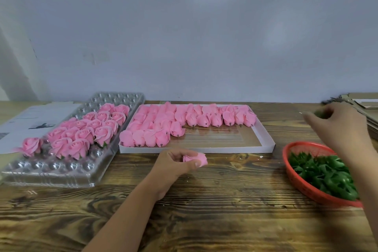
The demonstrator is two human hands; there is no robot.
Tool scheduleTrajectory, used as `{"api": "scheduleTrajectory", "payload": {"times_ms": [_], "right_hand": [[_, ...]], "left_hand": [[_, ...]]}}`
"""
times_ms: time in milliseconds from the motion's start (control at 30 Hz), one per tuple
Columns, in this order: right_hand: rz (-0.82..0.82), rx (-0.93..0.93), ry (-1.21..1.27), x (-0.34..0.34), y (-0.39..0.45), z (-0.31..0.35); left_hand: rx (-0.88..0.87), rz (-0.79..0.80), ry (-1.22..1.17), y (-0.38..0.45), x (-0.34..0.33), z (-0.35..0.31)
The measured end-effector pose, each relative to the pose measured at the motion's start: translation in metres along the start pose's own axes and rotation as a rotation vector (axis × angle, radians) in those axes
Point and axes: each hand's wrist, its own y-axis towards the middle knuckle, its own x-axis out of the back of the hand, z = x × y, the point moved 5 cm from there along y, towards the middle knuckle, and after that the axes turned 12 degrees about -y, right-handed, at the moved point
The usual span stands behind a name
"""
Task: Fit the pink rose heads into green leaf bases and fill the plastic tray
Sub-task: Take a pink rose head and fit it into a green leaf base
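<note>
My left hand (176,160) grips a pink rose head (196,158) just in front of the white box (196,149), which holds several loose pink rose heads (184,120). My right hand (339,127) hovers blurred above the far side of the red basket (294,178) of green leaf bases (325,174); a bit of green shows behind its curled fingers, too blurred to tell if it is held. The clear plastic tray (51,172) at the left carries several finished roses (81,133) in its cups.
A printed paper sheet (30,116) lies behind the tray at the left. Flat cardboard pieces (362,104) are stacked at the back right. A white wall stands right behind the wooden table (225,210).
</note>
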Motion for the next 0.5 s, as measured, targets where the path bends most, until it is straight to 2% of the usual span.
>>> {"api": "scheduleTrajectory", "payload": {"times_ms": [100,200,267,367,433,500], "right_hand": [[0.061,-0.009,0.266,-0.006,-0.025,0.035],[0.276,0.119,0.387,-0.039,-0.060,0.071],[0.452,0.266,0.346,-0.070,-0.087,0.092],[0.574,0.485,0.191,-0.111,-0.116,0.108],[0.649,0.514,0.150,-0.130,-0.125,0.108],[0.644,0.503,0.163,-0.136,-0.125,0.106]], "left_hand": [[0.016,-0.007,-0.057,0.001,0.002,0.000],[0.021,-0.027,-0.126,0.001,0.003,-0.001],[0.023,-0.036,-0.151,0.001,0.004,-0.001],[0.030,-0.049,-0.171,0.002,0.004,-0.001],[0.033,-0.050,-0.170,0.002,0.005,-0.001],[0.032,-0.040,-0.162,0.003,0.004,-0.001]]}}
